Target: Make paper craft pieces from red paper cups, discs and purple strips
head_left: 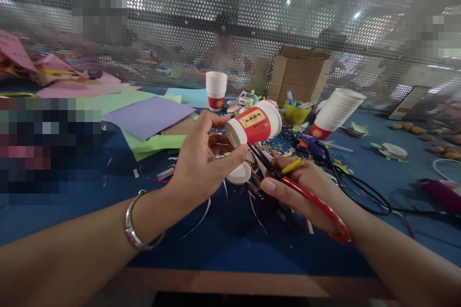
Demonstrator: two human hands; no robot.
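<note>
Pink paper (pixel 79 90), creased and folded, lies at the far left, where it is cut off by the edge. Below it, a pixelated patch hides whatever is there. Next comes a flat purple sheet (pixel 149 116) with straight sides. A smooth silver bangle (pixel 131 225) circles the wrist of the left hand (pixel 201 160), whose curved fingers and thumb hold a paper cup (pixel 254 123) above the blue table (pixel 223 244). Behind it stands a ribbed cup stack (pixel 216 87). The paper cup, white with a red printed band, is tipped on its side; its long axis rises slightly to the right, and its left end turns toward the viewer. The right hand (pixel 317 179) is closed around a red-handled tool (pixel 308 194); its dark tips reach the cup's lower side, but I cannot tell if they touch it. Farther right are a leaning stack (pixel 338 107) of cups, brown rough lumps (pixel 410 127), and a purple object (pixel 442 194), cut off by the edge.
</note>
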